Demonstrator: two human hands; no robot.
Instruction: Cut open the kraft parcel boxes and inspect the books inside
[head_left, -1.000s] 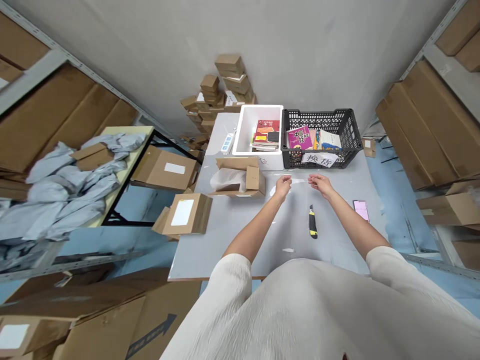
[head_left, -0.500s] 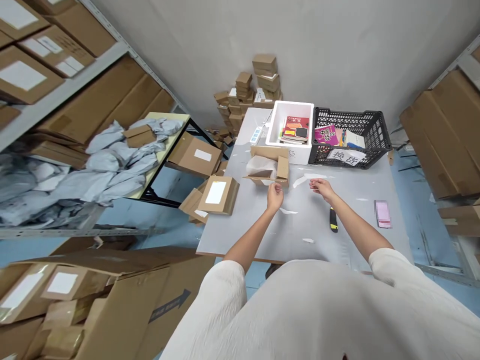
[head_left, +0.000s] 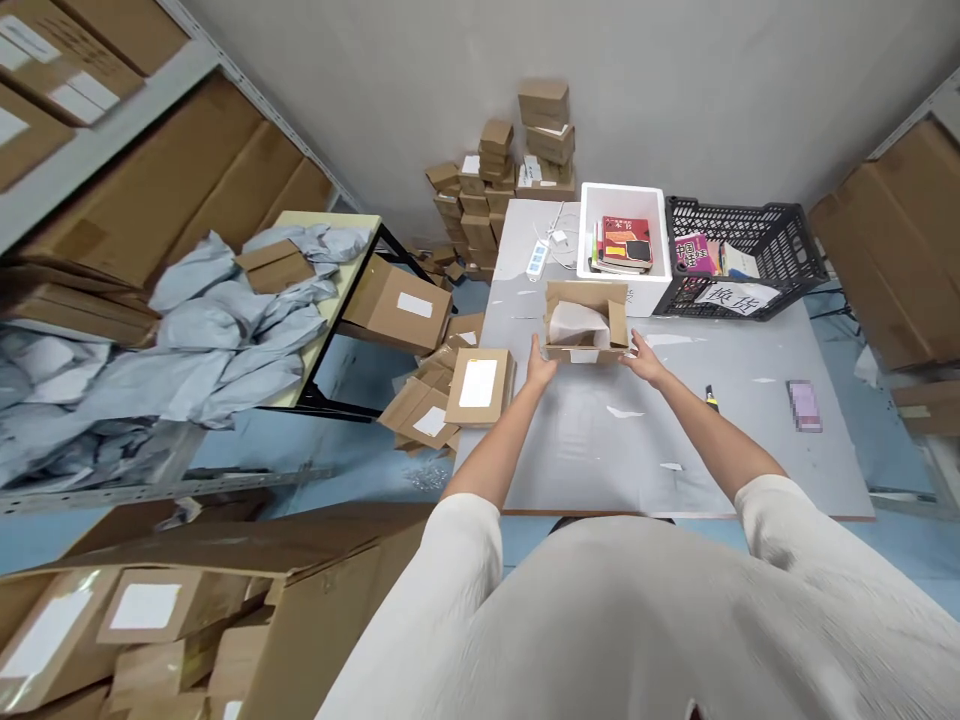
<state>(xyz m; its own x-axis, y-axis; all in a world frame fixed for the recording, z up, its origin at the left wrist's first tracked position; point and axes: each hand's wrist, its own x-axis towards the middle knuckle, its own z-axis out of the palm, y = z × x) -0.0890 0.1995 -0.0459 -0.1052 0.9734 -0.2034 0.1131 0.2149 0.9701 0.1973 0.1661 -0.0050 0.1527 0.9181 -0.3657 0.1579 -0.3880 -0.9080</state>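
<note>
An open cardboard box (head_left: 586, 293) is between my two hands over the grey table, its flaps up. White wrapping (head_left: 576, 326) lies inside it and hides whatever is beneath. My left hand (head_left: 541, 364) grips the box's left side near the front corner. On the opposite side, my right hand (head_left: 643, 361) holds the right front corner, thumb up along the wall. A black and yellow utility knife (head_left: 711, 398) rests on the table beyond my right forearm, which partly covers it.
Behind the box stand a white foam box (head_left: 646, 295) with books and a black plastic crate (head_left: 784, 250) with books. A power strip (head_left: 537, 260) lies back left, a closed carton (head_left: 480, 388) at the left edge, a blurred pinkish phone-like object (head_left: 805, 406) at right. Paper scraps dot the table (head_left: 570, 450).
My hands were apart, the left near the box's front edge and the right over the table; now both hold the box by its sides. The view has shifted left.
</note>
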